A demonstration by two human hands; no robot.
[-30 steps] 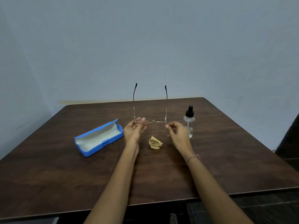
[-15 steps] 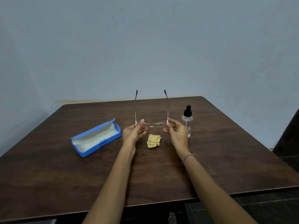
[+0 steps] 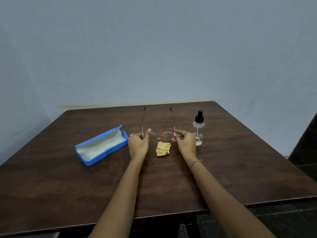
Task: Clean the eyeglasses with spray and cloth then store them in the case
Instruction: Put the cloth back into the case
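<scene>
Table (image 3: 240, 177), dark wood. Bracelet (image 3: 195, 163) on right wrist. Yellow cloth (image 3: 163, 148) lies crumpled at centre, untouched. At its 12 o'clock, eyeglasses (image 3: 161, 136) held just above the table: left hand (image 3: 138, 143) pinches one hinge, right hand (image 3: 186, 143) pinches the other. Temples unfolded, pointing to 12, lenses facing the person, probably to check them before spraying. Blue case (image 3: 101, 146) at 9 o'clock, lid open, ready for storing. Spray bottle (image 3: 198, 129) upright at 2 o'clock, just behind the right hand, within easy reach.
</scene>
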